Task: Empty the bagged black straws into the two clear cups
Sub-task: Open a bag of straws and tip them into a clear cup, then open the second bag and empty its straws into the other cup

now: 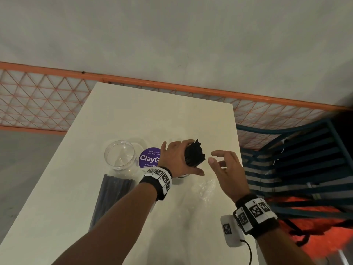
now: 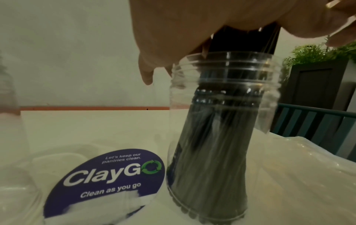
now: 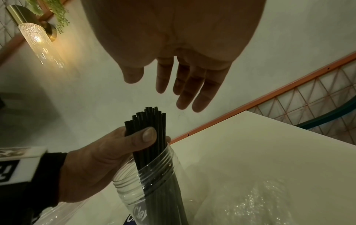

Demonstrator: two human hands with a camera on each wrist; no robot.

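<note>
Head view, left hand (image 1: 176, 159) gripping straws (image 1: 194, 154) (bundled), in cup (image 2: 221, 137)

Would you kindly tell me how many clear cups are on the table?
2. One empty clear cup stands left of the purple ClayGo sticker; the other cup stands right of it, holding black straws gripped by the left hand.
</note>
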